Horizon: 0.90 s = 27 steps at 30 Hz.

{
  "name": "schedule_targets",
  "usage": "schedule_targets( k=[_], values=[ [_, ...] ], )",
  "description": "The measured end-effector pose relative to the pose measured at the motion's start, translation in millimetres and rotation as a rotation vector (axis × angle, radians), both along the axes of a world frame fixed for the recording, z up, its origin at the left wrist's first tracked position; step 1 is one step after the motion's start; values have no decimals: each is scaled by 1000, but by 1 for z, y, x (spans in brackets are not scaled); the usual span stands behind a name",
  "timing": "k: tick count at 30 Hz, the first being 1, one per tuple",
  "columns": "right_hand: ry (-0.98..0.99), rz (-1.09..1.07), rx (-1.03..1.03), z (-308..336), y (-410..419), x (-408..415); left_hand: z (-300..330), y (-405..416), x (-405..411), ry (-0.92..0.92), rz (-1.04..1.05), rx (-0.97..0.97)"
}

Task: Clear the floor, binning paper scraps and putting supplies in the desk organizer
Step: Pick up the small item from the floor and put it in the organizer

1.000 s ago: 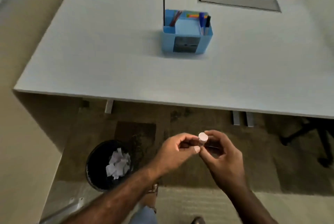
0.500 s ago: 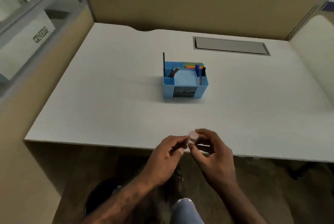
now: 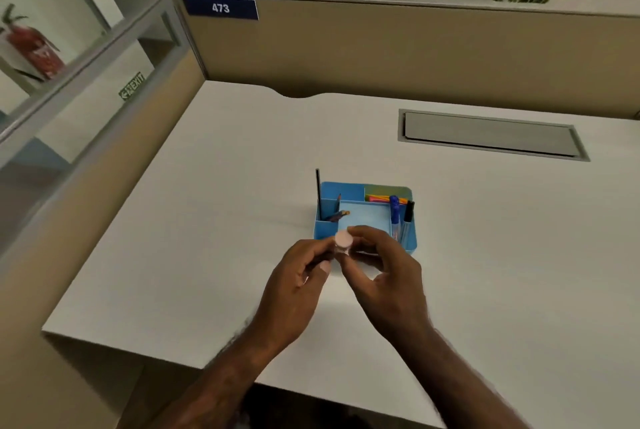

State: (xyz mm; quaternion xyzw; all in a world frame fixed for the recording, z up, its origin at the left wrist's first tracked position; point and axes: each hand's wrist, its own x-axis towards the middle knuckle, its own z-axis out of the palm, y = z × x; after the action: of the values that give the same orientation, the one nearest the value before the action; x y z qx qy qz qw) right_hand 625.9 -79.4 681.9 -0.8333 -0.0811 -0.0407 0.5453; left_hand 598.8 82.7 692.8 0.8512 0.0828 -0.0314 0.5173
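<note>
A small pink-capped cylinder, likely a glue stick [image 3: 343, 241], is pinched between the fingertips of my left hand [image 3: 294, 293] and my right hand [image 3: 388, 284]. Both hands hover over the white desk [image 3: 214, 255], just in front of the blue desk organizer [image 3: 360, 217]. The organizer holds pencils in its left slot, a blue marker and a black pen on its right side, and coloured items at the back. Its front face is partly hidden behind my fingers. The bin and the floor are out of view.
A tan cubicle partition [image 3: 415, 57] with a "473" label runs behind the desk. A grey cable hatch [image 3: 488, 135] sits flush in the desk at the back right. A glass-topped divider [image 3: 86, 109] borders the left side. Plants stand on top of the partition.
My view has risen from the floor and bin to the desk top. Both hands, holding the pink-capped cylinder, have moved forward over the desk up to the organizer.
</note>
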Motion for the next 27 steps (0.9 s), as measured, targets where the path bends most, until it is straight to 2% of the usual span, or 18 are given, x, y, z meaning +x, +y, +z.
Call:
schedule_targets(
  k=[8, 19, 27],
  values=[
    [52, 87, -81, -11, 20, 44, -1, 14, 31, -11, 92, 2],
    [133, 98, -193, -35, 23, 60, -25, 17, 49, 51, 84, 33],
    [138, 97, -233, -28, 6, 61, -37, 25, 66, 65, 70, 42]
  ],
)
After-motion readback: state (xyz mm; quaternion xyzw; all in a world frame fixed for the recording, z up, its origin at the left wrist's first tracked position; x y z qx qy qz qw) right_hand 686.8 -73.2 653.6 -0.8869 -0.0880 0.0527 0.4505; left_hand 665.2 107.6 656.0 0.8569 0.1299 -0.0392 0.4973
